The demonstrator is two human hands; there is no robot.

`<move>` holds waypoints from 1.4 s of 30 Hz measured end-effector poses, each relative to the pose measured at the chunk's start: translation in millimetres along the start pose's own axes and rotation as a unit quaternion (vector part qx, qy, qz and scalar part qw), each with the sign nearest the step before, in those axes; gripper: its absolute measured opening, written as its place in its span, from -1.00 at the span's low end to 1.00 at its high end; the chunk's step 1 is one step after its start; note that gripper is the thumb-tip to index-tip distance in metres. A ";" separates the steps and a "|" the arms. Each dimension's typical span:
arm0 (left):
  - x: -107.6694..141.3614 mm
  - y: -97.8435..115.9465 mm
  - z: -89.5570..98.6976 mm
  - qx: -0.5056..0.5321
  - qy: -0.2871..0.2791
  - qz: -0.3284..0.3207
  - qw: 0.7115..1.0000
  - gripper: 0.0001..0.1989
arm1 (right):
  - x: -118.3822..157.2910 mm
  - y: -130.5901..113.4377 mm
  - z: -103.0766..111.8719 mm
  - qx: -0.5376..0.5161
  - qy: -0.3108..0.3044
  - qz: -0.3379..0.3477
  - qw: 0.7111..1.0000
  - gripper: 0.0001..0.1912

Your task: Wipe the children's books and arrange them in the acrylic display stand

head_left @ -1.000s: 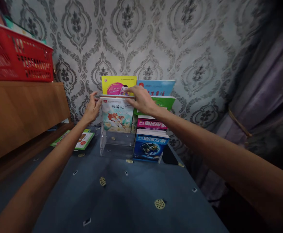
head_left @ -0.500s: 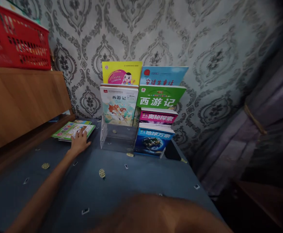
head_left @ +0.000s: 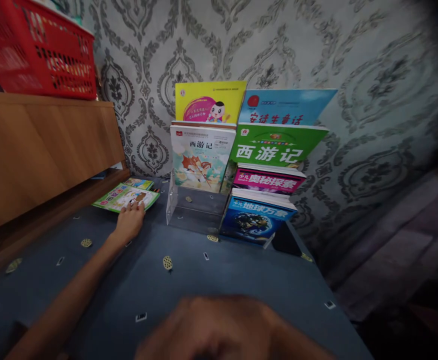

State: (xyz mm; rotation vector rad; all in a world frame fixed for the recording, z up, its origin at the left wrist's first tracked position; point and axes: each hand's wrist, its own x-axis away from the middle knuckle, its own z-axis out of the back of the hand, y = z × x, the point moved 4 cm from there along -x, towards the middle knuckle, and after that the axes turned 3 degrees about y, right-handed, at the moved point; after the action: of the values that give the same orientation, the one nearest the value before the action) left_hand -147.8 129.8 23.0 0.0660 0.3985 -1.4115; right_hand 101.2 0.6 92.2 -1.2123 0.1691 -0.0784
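My left hand (head_left: 131, 221) is at the front edge of a green picture book (head_left: 116, 196), fingertips on its cover and thumb hidden. That book lies over another book with a yellow and blue cover (head_left: 138, 183). Close to the camera, my right hand (head_left: 219, 327) is a blur at the bottom, its fingers not readable. A clear tiered rack (head_left: 194, 220) holds upright books: a yellow one (head_left: 204, 102), a white one (head_left: 200, 160), a light blue one (head_left: 286, 105), a green one (head_left: 275, 145), a pink one (head_left: 269, 181) and a dark blue one (head_left: 254, 220).
On the left, a red basket (head_left: 59, 55) rests on a wooden cabinet (head_left: 50, 155). The blue patterned cloth (head_left: 174, 290) covers the surface under the rack. A dark flat object (head_left: 288, 240) lies right of the rack. Behind are patterned wallpaper and a curtain (head_left: 387, 240).
The view has shifted, so the rack appears larger and farther right. My left hand has drawn back from the cover's middle to its front edge, fingers closer together. My right hand stays low and blurred.
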 end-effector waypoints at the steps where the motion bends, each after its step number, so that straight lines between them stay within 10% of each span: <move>1: 6.9 2.2 2.8 -0.004 -0.002 -0.005 1.000 -0.51 | -4.7 3.5 1.3 -0.049 -0.002 0.014 0.999 -0.37; 9: 73.1 43.4 29.8 -0.089 -0.068 -0.041 0.993 -0.49 | -13.8 118.1 21.2 -0.319 0.270 -0.089 0.904 -0.45; 15: 104.3 74.8 35.5 -0.099 -0.140 -0.068 0.983 -0.50 | -8.6 149.5 23.8 -0.381 0.357 -0.076 0.850 -0.51; 20: 120.1 101.5 48.1 -0.047 -0.138 -0.136 0.980 -0.52 | 1.8 155.5 33.2 -0.064 0.453 -0.066 0.887 -0.64; 30: 169.6 187.8 55.8 0.091 -0.090 -0.338 0.932 -0.40 | 47.7 157.3 41.7 0.366 0.419 -0.089 0.826 -0.68; 42: 114.2 149.5 9.3 0.094 -0.073 -0.253 0.960 -0.54 | 54.3 159.0 35.3 0.515 0.386 -0.059 0.763 -0.57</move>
State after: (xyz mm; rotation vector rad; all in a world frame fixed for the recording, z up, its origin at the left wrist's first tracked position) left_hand 10.9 44.4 -32.0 0.0127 0.1592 -1.9455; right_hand 155.9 80.7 -49.3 -0.0073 0.6733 -0.7011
